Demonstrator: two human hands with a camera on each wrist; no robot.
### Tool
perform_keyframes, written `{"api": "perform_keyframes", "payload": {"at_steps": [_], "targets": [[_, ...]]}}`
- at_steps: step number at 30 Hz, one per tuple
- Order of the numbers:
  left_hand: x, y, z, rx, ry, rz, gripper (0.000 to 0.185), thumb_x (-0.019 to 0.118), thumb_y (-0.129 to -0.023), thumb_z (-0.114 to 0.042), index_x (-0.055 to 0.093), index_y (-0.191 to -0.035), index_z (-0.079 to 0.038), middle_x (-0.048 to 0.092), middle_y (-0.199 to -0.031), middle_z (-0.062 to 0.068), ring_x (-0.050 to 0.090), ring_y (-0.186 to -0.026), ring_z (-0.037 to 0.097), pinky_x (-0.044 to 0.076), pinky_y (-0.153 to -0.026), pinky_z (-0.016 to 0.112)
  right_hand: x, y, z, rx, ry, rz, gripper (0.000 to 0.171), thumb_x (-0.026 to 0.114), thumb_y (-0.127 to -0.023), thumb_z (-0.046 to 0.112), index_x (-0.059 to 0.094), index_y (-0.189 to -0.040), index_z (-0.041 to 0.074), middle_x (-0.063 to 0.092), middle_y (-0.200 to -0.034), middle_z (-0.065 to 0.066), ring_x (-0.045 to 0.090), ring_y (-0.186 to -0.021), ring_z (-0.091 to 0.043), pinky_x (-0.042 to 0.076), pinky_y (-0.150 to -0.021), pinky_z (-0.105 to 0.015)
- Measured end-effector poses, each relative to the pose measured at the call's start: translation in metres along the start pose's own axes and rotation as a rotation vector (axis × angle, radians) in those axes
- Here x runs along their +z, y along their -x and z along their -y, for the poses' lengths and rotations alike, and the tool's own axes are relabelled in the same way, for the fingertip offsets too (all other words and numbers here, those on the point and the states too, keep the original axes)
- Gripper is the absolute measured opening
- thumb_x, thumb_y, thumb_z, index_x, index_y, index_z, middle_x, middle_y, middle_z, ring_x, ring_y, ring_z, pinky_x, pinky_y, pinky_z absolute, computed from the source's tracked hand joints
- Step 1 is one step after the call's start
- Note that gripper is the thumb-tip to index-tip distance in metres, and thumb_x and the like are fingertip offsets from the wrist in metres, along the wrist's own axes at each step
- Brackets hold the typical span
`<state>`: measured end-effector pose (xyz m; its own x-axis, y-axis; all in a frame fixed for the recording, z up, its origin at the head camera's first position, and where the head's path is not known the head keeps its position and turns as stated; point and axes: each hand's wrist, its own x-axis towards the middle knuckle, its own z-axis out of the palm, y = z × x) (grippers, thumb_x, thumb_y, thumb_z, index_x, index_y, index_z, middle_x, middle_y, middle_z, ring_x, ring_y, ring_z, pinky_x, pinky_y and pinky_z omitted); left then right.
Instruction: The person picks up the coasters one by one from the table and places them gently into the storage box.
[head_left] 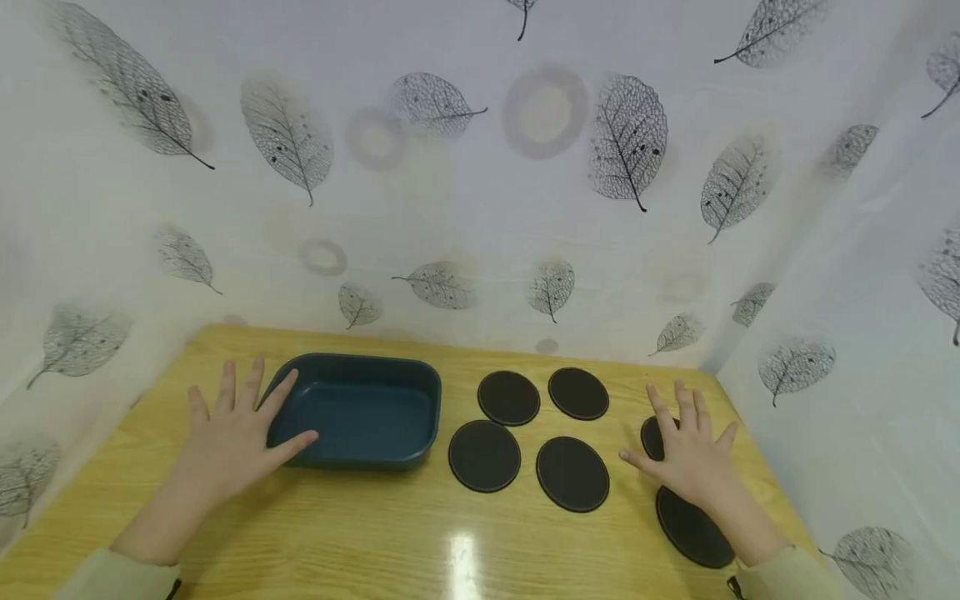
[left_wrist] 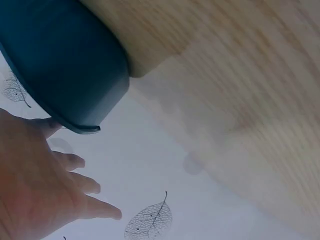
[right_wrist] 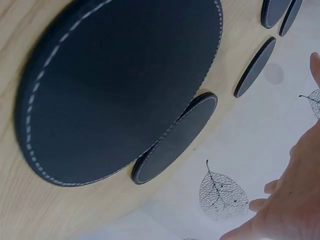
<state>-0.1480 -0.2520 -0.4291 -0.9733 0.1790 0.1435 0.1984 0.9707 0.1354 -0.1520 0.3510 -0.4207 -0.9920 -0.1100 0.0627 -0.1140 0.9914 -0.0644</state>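
Note:
A dark blue rectangular dish (head_left: 363, 421) with rounded corners sits on the left half of the table. Spread above its left end is my left hand (head_left: 228, 442), fingers straight and holding nothing. In the left wrist view this hand (left_wrist: 45, 185) is beside the dish wall (left_wrist: 70, 65); whether it touches the rim, I cannot tell. On the right, my right hand (head_left: 693, 462) hovers with splayed fingers over two round black coasters, a far one (head_left: 652, 437) and a near one (head_left: 692, 529), partly covering both. White stitching edges the near coaster (right_wrist: 120, 90) in the right wrist view.
Between the dish and my right hand lie more black coasters, two at the back (head_left: 509, 397) (head_left: 578, 393) and two in front (head_left: 484, 456) (head_left: 573, 473). A light wood table (head_left: 375, 533) bears everything. White leaf-print cloth (head_left: 480, 208) encloses its back and sides.

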Motion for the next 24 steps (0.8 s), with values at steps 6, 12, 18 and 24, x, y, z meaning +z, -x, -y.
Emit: {"api": "perform_keyframes", "payload": {"at_steps": [6,12,18,24], "targets": [[0.006,0.000,0.009,0.037,0.017,-0.042,0.104,0.061,-0.095,-0.073,0.023,-0.171,-0.014,0.006,-0.175,0.033,0.000,-0.156,0.067,0.008,-0.110,0.096,-0.003,0.000,-0.010,0.001,-0.014,-0.002,0.118,0.070,-0.089,0.072,0.008,-0.172,0.015,0.009,-0.170,-0.039,0.010,-0.154,-0.067,0.006,-0.104,-0.100],[0.009,-0.002,0.018,0.090,0.014,-0.068,0.101,0.062,-0.096,-0.069,0.019,-0.172,-0.017,0.005,-0.175,0.031,-0.001,-0.159,0.061,0.006,-0.118,0.089,-0.002,-0.002,-0.019,-0.007,-0.007,-0.023,0.117,0.071,-0.089,0.071,0.013,-0.172,0.011,0.014,-0.169,-0.040,0.015,-0.153,-0.067,0.013,-0.105,-0.098],[0.015,-0.005,0.023,0.172,-0.028,-0.122,0.098,0.063,-0.096,-0.068,0.028,-0.169,-0.013,0.011,-0.175,0.031,0.003,-0.163,0.053,0.000,-0.128,0.077,0.003,0.001,-0.029,-0.011,-0.018,-0.026,0.116,0.074,-0.088,0.069,0.017,-0.171,0.010,0.017,-0.169,-0.039,0.019,-0.151,-0.067,0.017,-0.105,-0.097],[0.018,-0.009,0.025,0.249,-0.041,-0.134,0.093,0.063,-0.098,-0.065,0.037,-0.165,-0.006,0.016,-0.174,0.032,0.009,-0.164,0.050,-0.009,-0.134,0.061,0.012,0.003,-0.044,-0.034,-0.012,-0.042,0.118,0.075,-0.087,0.068,0.016,-0.171,0.010,0.022,-0.166,-0.041,0.026,-0.146,-0.069,0.024,-0.105,-0.094]]}}
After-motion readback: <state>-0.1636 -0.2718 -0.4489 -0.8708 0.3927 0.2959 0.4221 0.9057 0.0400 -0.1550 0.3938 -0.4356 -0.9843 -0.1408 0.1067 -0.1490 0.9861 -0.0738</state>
